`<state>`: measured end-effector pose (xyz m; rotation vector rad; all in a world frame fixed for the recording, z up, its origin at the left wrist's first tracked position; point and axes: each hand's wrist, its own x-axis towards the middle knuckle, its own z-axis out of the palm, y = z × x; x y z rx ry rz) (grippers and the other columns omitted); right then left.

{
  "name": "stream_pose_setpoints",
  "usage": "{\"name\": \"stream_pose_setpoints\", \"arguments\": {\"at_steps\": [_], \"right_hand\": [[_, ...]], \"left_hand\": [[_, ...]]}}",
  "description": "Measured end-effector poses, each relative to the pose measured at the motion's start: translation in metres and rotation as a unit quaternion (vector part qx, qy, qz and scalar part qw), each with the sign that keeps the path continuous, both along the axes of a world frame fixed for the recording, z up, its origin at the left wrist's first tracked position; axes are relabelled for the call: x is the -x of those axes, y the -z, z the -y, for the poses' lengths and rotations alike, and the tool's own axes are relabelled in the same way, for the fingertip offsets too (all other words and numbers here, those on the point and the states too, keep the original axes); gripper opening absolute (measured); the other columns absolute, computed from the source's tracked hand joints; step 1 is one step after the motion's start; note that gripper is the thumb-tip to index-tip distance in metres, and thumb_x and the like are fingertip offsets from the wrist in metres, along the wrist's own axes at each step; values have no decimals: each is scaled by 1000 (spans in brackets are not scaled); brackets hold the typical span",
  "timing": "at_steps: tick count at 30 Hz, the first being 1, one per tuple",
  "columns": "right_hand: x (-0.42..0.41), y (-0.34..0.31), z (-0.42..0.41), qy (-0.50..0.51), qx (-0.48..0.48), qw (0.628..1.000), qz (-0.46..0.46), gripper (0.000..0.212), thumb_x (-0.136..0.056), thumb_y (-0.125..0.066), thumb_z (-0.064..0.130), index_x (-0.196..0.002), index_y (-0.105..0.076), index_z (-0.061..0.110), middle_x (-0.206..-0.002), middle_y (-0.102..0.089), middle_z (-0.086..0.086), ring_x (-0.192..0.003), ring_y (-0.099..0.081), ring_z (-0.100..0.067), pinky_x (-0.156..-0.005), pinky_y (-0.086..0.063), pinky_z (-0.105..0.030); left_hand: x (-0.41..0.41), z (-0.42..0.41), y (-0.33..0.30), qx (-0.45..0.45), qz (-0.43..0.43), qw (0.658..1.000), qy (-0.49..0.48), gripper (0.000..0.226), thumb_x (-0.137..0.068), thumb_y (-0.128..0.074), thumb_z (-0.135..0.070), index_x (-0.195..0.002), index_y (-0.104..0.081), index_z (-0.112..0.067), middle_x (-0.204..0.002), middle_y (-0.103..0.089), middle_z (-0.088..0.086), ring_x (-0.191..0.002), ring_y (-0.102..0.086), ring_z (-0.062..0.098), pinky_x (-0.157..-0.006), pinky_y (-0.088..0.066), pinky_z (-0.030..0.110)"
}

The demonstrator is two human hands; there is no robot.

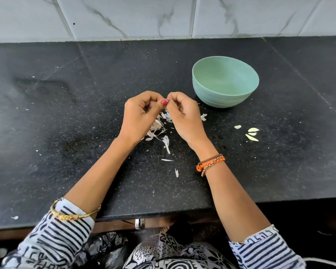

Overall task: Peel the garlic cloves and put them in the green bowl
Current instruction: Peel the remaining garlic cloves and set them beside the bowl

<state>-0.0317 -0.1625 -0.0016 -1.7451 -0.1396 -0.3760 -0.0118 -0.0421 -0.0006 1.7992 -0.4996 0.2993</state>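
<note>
Grip: your left hand (142, 111) and right hand (183, 111) curl fingertip to fingertip mid-counter (66, 133), apparently pinching a hidden garlic clove | Handling: light, firm, slippery; pinch its ends | green bowl (224, 95) toward the back edge; empty

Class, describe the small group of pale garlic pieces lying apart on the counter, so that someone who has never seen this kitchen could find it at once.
Start at the green bowl on the black counter. Look nearer the person and slightly right of it: a few pale yellowish pieces lie close together. Unlike the thin white peel scraps heaped under the hands, these are smooth, plump and yellowish.
</note>
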Motion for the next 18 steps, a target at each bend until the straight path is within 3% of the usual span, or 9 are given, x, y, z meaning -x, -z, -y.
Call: {"name": "stream_pose_setpoints", "arguments": {"at_steps": [3, 5, 8, 10, 13, 18], "right_hand": [[1, 0, 0, 12, -10, 1000, 10, 16, -88, -54, 2, -77, -59, 13, -64, -54, 11, -56, -46, 0, -56, -39, -16], [2, -2, 2, 20, -35, 999, 11, 16, -88, -55, 2, -80, -61, 14, -70, -58, 7, -62, -51, -2, -57, -43, -19], [4, -5, 5, 26, -53, 998, 12, 19, -86, -58, 1, -84, -60, 20, -77, -60, 9, -71, -56, -2, -66, -50, -21], [6, -5, 5, 8, -28, 999, 14, 20, -82, -63, 0, -87, -61, 20, -78, -62, 10, -73, -59, -1, -71, -53, -23], [5, -2, 3, 4, 18, 1000, 19, 23, -78, -68, 1, -87, -62, 21, -76, -62, 9, -72, -61, -9, -70, -56, -37], [4, -1, 3, 16, 27, 999, 29, 17, -78, -66, -2, -87, -67, 13, -79, -68, 3, -77, -68, -17, -71, -57, -37]], "left_hand": [[1, 2, 2, 7, -7, 1000, -9, 10, -86, -61, -18, -81, -65, -11, -56, -55, 10, -54, -45, 16, -54, -41, 20], [1, 2, 3, 24, -22, 999, -15, 11, -88, -59, -18, -79, -63, -14, -55, -59, -6, -51, -50, 13, -52, -42, 22], [1, 3, -1, 67, -48, 996, -26, 13, -92, -53, -10, -82, -60, -7, -60, -59, -6, -45, -48, -4, -50, -35, 8], [1, 3, -2, 68, -46, 996, -32, 12, -92, -53, -8, -84, -60, -6, -65, -58, -4, -51, -50, -7, -55, -38, 7], [-2, 2, 2, 40, -41, 998, -26, 14, -91, -55, -12, -78, -62, -15, -63, -59, -14, -56, -49, -5, -58, -40, 12], [-4, 1, 4, 51, -32, 998, -20, 20, -89, -57, -12, -72, -63, -20, -60, -63, -19, -60, -54, -2, -61, -44, 15]]}}
